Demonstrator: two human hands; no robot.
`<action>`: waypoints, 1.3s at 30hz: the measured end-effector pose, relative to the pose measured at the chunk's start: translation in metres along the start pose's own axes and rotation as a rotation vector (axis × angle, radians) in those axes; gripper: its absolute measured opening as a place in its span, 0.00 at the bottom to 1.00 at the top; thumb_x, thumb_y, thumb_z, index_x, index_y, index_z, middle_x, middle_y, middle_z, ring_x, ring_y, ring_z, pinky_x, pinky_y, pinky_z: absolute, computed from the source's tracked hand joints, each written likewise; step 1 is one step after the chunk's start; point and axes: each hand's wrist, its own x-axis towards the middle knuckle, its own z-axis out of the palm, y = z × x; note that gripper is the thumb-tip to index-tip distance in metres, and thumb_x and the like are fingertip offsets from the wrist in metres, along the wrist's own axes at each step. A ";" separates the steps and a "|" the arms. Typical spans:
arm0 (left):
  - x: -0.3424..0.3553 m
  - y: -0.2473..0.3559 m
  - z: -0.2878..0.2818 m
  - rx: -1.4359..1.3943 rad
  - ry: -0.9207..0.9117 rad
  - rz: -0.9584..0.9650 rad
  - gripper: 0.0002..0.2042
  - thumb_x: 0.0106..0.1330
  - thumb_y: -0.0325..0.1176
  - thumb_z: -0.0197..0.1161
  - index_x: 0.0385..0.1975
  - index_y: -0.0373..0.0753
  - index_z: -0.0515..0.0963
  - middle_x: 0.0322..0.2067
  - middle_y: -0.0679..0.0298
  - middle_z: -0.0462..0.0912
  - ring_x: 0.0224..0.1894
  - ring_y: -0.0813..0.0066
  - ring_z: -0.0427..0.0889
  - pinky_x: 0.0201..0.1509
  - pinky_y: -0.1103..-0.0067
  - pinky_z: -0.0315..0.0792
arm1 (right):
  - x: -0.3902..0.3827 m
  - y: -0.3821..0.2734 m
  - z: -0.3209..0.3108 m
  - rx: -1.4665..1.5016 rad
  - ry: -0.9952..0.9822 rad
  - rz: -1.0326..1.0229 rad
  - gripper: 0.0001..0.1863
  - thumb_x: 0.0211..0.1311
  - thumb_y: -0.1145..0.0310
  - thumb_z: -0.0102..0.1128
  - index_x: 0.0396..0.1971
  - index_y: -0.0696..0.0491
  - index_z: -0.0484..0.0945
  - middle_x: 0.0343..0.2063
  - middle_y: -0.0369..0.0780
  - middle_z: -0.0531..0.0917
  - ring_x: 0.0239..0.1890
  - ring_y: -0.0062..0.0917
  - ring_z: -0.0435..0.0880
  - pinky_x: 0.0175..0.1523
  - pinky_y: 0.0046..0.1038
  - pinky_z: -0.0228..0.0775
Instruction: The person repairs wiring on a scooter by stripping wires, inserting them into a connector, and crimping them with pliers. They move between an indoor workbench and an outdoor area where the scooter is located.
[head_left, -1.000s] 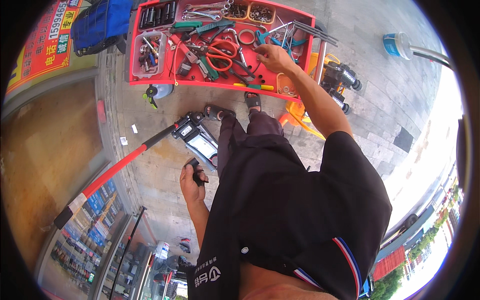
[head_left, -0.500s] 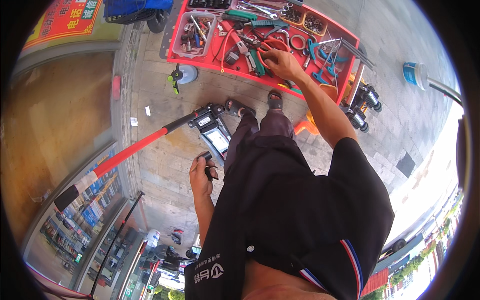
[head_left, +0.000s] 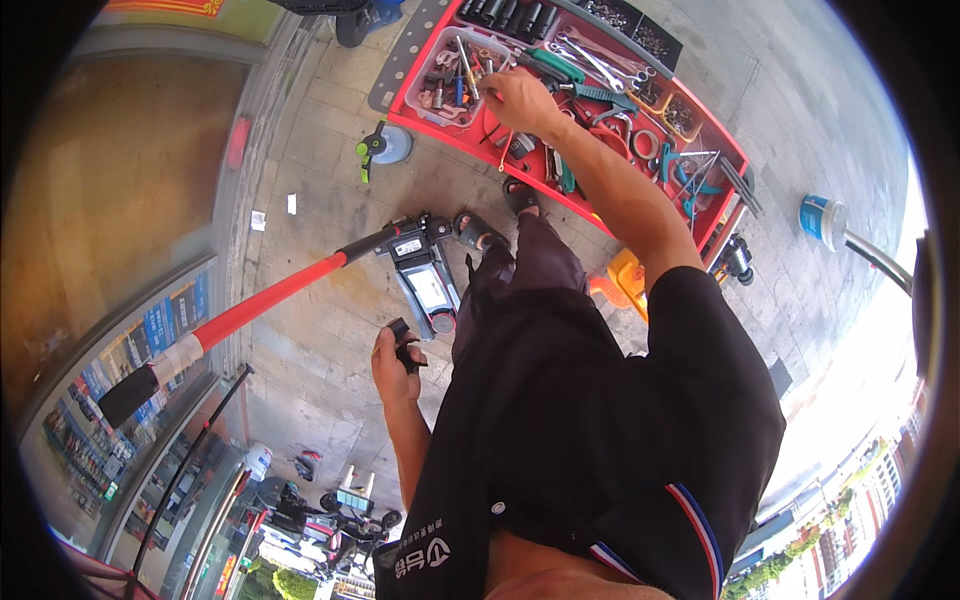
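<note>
Currently right hand [head_left: 522, 103] hovering at clear plastic bin [head_left: 438, 116], top-centre, pinch unclear; left hand [head_left: 391, 372] gripping curved black piece [head_left: 399, 327]. Crowded bin likely needing careful picking.

Right arm [head_left: 628, 185] outstretched, right hand [head_left: 524, 102] palm down, fingers [head_left: 494, 92] bent; left hand [head_left: 393, 376] left of torso [head_left: 570, 420], fingers curled.

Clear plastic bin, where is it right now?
In the head view, the clear plastic bin sits at the left end of the red tool tray, with the right hand at its right edge.
</note>
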 end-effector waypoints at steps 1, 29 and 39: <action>-0.004 -0.004 0.004 -0.012 0.046 -0.012 0.16 0.71 0.43 0.54 0.43 0.33 0.74 0.26 0.58 0.78 0.17 0.74 0.72 0.20 0.77 0.70 | 0.019 0.006 0.006 -0.057 -0.026 -0.025 0.11 0.54 0.66 0.56 0.36 0.50 0.82 0.32 0.42 0.84 0.39 0.40 0.82 0.44 0.38 0.74; -0.027 -0.008 0.075 -0.074 0.123 0.052 0.19 0.70 0.43 0.54 0.48 0.31 0.74 0.29 0.58 0.78 0.19 0.75 0.71 0.23 0.79 0.68 | 0.096 -0.010 0.069 -0.248 -0.463 0.148 0.18 0.55 0.54 0.58 0.43 0.47 0.80 0.36 0.44 0.84 0.40 0.39 0.83 0.44 0.39 0.76; -0.027 -0.001 0.071 -0.095 0.094 0.116 0.19 0.69 0.42 0.56 0.49 0.31 0.73 0.30 0.58 0.78 0.20 0.76 0.72 0.23 0.79 0.69 | 0.094 -0.028 0.076 -0.241 -0.429 0.309 0.23 0.50 0.53 0.67 0.43 0.51 0.79 0.38 0.44 0.84 0.43 0.37 0.83 0.48 0.36 0.74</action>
